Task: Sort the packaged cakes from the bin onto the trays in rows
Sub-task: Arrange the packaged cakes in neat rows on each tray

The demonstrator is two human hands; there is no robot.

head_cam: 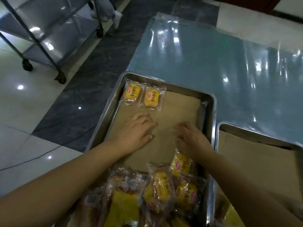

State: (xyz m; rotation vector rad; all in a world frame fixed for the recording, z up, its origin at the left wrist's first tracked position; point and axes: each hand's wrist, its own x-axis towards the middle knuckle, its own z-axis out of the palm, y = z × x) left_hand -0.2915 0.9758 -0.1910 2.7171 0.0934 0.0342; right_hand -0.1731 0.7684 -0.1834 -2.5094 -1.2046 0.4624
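A steel tray [211, 122] lined with brown paper [178, 108] lies in front of me. Two yellow packaged cakes sit side by side at its far left corner: one [132, 93] and its neighbour [151, 97]. My left hand [136, 131] and my right hand [191, 138] lie palm down on the paper in the tray's middle, fingers spread, holding nothing. A loose pile of packaged cakes [157, 192] covers the tray's near end, under my forearms. No bin is in view.
A second steel tray [255, 131] with brown paper stands to the right. Both rest on a blue table under clear plastic film [213, 54]. A wheeled steel rack [49, 38] stands on the tiled floor at the far left, and a black cable runs across the floor.
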